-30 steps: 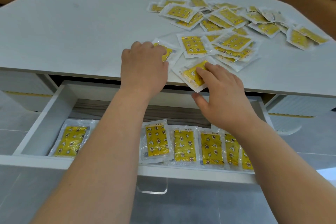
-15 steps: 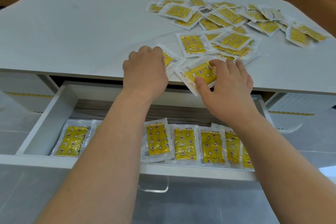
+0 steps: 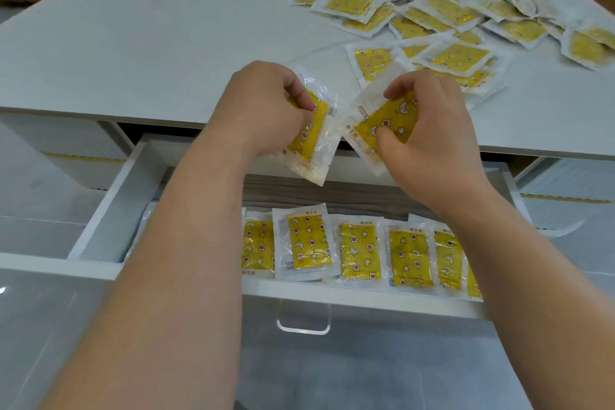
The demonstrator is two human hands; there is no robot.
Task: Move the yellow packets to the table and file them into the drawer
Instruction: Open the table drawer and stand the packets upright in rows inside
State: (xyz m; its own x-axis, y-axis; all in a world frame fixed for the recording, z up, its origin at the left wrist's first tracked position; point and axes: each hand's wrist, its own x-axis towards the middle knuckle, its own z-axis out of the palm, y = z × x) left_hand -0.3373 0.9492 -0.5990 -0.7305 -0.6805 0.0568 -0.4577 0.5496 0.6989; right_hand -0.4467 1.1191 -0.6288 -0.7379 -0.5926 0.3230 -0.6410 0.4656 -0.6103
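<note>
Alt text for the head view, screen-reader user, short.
The left hand grips a yellow packet and the right hand grips a second packet, both above the open drawer, where a row of packets lies flat along the front. More loose packets lie scattered on the table beyond.

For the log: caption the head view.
Left hand grips a yellow packet, right hand a second packet, over the open drawer; a pile waits on the table.

Yellow star-printed sachet (image 3: pixel 309 138) in left hand (image 3: pixel 266 106) fingers, second yellow sachet (image 3: pixel 376 120) in right hand (image 3: pixel 429 140) fingers: clear plastic film, glossy, crinkled.
Pale grey tabletop (image 3: pixel 149 43) beyond fingers: matt, smooth.
White drawer (image 3: pixel 109 210) beneath fingers: matt walls, wood-grain floor.
Transparent handle (image 3: pixel 303 329): glossy plastic.
</note>
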